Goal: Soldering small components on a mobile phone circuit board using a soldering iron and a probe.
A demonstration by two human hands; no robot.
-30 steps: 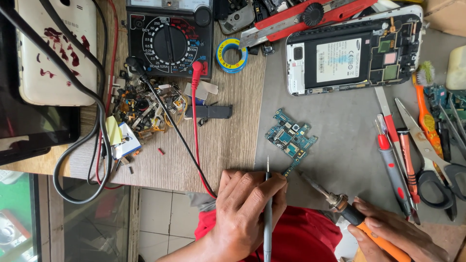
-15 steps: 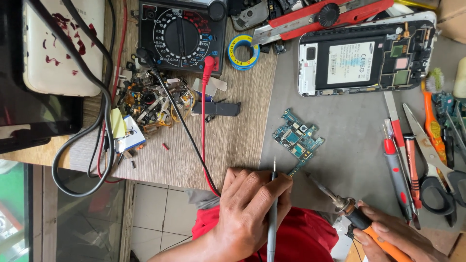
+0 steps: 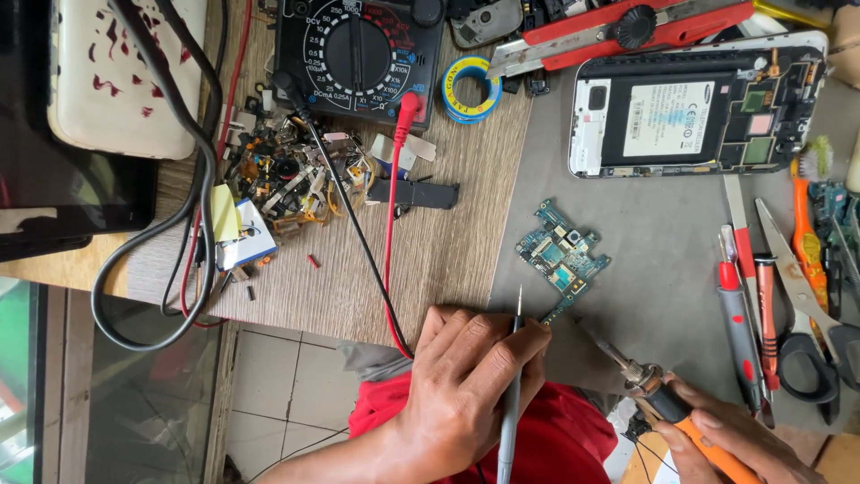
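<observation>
Materials on the repair bench

The circuit board (image 3: 563, 257) at twelve o'clock from the left hand (image 3: 466, 385) looks glossy teal laminate with bare metal cans. The probe (image 3: 511, 394) in that hand is smooth grey plastic with a metal tip. The soldering iron (image 3: 667, 403), at three o'clock, has dull, scorched metal and a matt orange plastic handle. The bench top (image 3: 448, 242) is matt wood grain beside a smooth grey mat (image 3: 663, 278).

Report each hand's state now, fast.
Left hand: closed on a thin grey probe, tip toward the small circuit board.
Right hand: closed on the orange-handled soldering iron.
</observation>
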